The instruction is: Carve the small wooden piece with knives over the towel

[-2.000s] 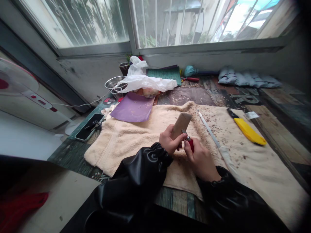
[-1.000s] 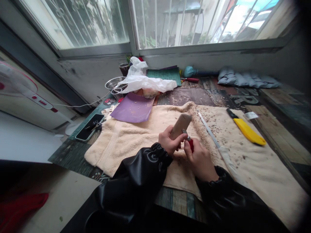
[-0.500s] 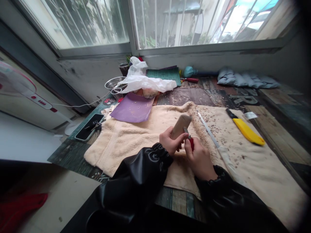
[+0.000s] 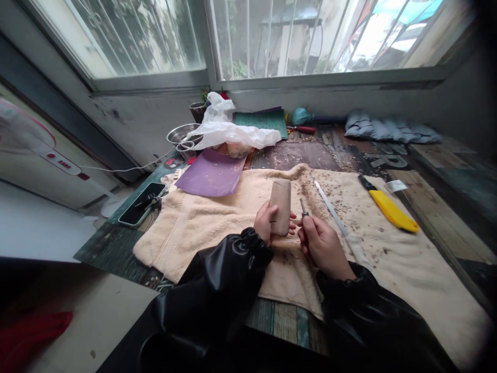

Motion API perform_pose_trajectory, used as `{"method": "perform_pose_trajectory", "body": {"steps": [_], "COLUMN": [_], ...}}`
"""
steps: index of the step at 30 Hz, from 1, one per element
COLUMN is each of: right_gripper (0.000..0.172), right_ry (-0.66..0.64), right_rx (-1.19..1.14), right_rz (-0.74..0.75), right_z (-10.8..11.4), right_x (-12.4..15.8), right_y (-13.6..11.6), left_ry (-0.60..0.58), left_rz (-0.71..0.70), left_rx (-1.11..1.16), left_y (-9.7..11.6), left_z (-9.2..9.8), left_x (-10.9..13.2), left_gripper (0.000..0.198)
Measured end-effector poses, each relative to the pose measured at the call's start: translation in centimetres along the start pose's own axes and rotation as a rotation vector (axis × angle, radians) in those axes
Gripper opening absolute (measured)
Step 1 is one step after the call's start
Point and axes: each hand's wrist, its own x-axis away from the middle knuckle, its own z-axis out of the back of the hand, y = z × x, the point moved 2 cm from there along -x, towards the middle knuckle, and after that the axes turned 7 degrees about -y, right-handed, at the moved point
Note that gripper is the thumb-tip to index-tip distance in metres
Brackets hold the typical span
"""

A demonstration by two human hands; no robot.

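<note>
My left hand (image 4: 265,221) grips a pale wooden block (image 4: 280,203) and holds it upright over a beige towel (image 4: 202,223). My right hand (image 4: 322,243) is closed on a small carving knife (image 4: 303,208) with a red handle; its short blade points up just right of the block, a small gap apart. Both arms wear shiny black sleeves. Wood shavings lie scattered on the towel to the right of my hands.
On the towel lie a long metal ruler (image 4: 330,207) and a yellow utility knife (image 4: 390,210). A purple sheet (image 4: 212,178), white plastic bag (image 4: 233,133), metal bowls (image 4: 180,135), a phone (image 4: 142,203) and a green mat (image 4: 264,120) sit farther back. A fan (image 4: 27,140) stands left.
The block was tilted to the right with the blade against it; now my left hand has turned it upright and the knife has come off it, slightly to the right.
</note>
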Motion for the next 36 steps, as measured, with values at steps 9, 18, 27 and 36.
{"method": "perform_pose_trajectory", "body": {"steps": [9,18,27,36], "right_gripper": [0.035,0.033,0.035,0.039], "right_ry": [-0.205,-0.153,-0.748,-0.834], "right_rx": [-0.159,-0.045,-0.695,-0.607], "right_rz": [-0.126,-0.086,-0.471,-0.544], "right_z": [-0.1,0.0,0.8,1.6], "right_x": [-0.1,0.1,0.7,0.8], "right_y": [-0.3,-0.3,-1.9,-1.9], "left_ry": [-0.007,0.014,0.041,-0.104], "left_rz": [0.119,0.12,0.226,0.426], "left_rx": [-0.037,-0.037,0.062,0.162], "left_y": [0.3,0.4,0.6,0.9], "left_z": [0.0,0.0,-0.2,-0.7], "left_x": [0.4,0.4,0.4,0.8], "left_gripper": [0.03,0.031,0.032,0.034]}}
